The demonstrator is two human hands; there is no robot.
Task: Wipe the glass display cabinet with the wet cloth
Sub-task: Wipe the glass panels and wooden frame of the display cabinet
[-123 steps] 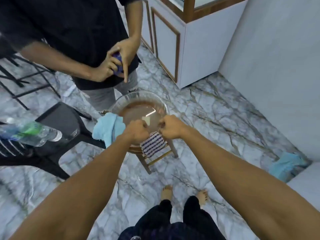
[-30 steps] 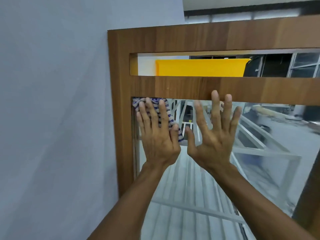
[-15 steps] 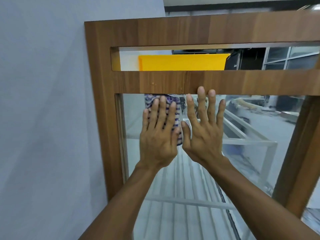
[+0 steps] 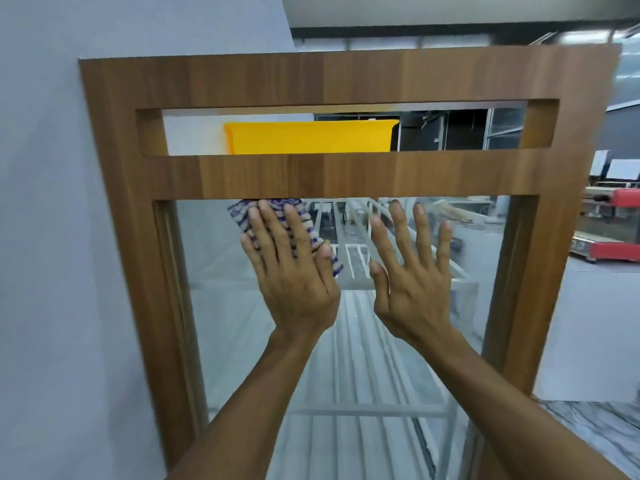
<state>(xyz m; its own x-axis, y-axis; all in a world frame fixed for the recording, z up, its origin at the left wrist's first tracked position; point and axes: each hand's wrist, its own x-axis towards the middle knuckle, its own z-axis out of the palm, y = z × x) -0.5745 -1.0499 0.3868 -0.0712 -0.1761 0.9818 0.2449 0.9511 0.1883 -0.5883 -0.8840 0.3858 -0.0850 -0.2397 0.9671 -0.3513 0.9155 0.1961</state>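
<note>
The display cabinet has a brown wooden frame around a large glass pane. My left hand lies flat on the pane near its top edge, pressing a blue-and-white striped cloth against the glass; the cloth shows above and beside my fingers. My right hand rests flat on the glass just to the right, fingers spread, with nothing in it.
A grey wall stands close on the left of the cabinet. A narrow upper opening in the frame shows a yellow panel. Glass shelves are visible inside. A red machine stands far right.
Both hands have slid to the right along the top of the pane with the cloth, and they have drawn apart. Four seconds ago both hands wrung the cloth over a bowl.
</note>
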